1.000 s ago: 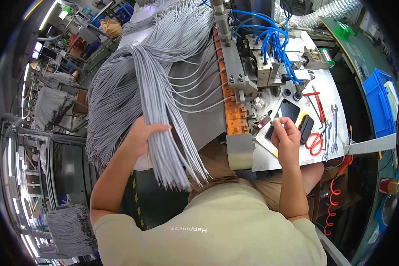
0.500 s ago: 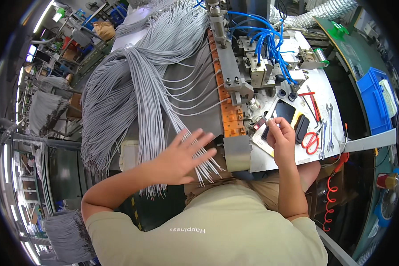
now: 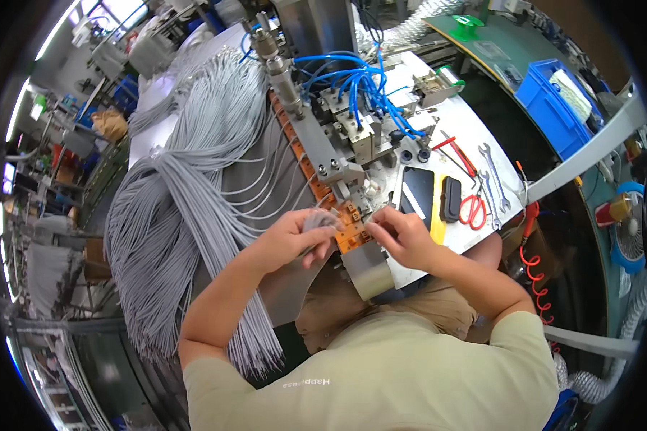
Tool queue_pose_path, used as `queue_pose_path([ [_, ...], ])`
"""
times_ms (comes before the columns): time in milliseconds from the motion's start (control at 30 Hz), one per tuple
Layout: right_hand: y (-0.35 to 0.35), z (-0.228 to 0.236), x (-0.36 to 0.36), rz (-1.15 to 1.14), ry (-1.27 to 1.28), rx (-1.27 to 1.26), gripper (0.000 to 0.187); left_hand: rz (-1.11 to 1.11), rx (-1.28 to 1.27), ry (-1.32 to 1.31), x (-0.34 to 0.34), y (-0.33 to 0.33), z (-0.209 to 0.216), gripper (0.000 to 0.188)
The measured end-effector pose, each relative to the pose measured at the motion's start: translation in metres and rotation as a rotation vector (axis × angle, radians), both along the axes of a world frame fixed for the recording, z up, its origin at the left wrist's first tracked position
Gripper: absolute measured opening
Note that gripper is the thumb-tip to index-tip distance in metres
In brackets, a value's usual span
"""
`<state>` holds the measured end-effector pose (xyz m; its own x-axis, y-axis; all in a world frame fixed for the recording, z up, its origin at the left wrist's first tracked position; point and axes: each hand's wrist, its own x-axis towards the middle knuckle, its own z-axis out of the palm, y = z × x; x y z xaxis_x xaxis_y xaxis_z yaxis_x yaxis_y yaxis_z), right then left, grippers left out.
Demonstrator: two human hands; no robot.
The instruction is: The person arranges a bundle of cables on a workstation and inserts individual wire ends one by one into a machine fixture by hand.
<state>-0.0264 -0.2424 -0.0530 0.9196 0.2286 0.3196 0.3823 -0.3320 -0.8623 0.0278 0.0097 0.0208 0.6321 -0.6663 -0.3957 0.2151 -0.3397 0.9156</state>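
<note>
My left hand [image 3: 289, 241] is closed at the near end of the orange fixture rail [image 3: 346, 228]. A blurred grey cable [image 3: 319, 220] shows at its fingers. Just right of the rail, my right hand [image 3: 410, 243] has its thumb and fingers pinched together; what lies between them is too small to make out. Left of the rail lies a thick bundle of grey cables [image 3: 201, 194], gathered near its top, with its ends hanging over the near table edge. Several single cables [image 3: 248, 194] run from the bundle across to the rail.
A metal press machine [image 3: 305, 136] with blue air hoses [image 3: 359, 82] stands over the rail. On the white table are a phone [image 3: 418, 190], a black case [image 3: 450, 199], red scissors [image 3: 473, 210] and wrenches [image 3: 494, 179]. A blue bin [image 3: 553, 108] and red coiled hose [image 3: 533, 269] are at right.
My left hand has gone from spread over the bundle to closed at the rail. My right hand has come left, toward the rail. The whole view has shifted and turned.
</note>
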Motion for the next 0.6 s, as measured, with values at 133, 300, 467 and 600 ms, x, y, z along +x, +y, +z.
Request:
queue_pose_path([
  [133, 0.022, 0.008, -0.012, -0.164, 0.005, 0.154, 0.011, 0.178, -0.216, 0.099, 0.003, 0.003, -0.017, 0.022],
  [300, 0.036, 0.011, -0.014, -0.229, -0.282, 0.021, 0.01, 0.212, -0.122, -0.041, -0.002, 0.003, -0.002, 0.021],
  [467, 0.038, 0.023, -0.004, -0.185, -0.411, -0.153, 0.016, 0.173, -0.146, -0.145, -0.009, -0.003, -0.008, 0.019],
  [600, 0.043, 0.02, -0.002, -0.168, -0.395, -0.185, 0.021, 0.086, 0.037, -0.404, -0.012, -0.007, -0.004, 0.019],
])
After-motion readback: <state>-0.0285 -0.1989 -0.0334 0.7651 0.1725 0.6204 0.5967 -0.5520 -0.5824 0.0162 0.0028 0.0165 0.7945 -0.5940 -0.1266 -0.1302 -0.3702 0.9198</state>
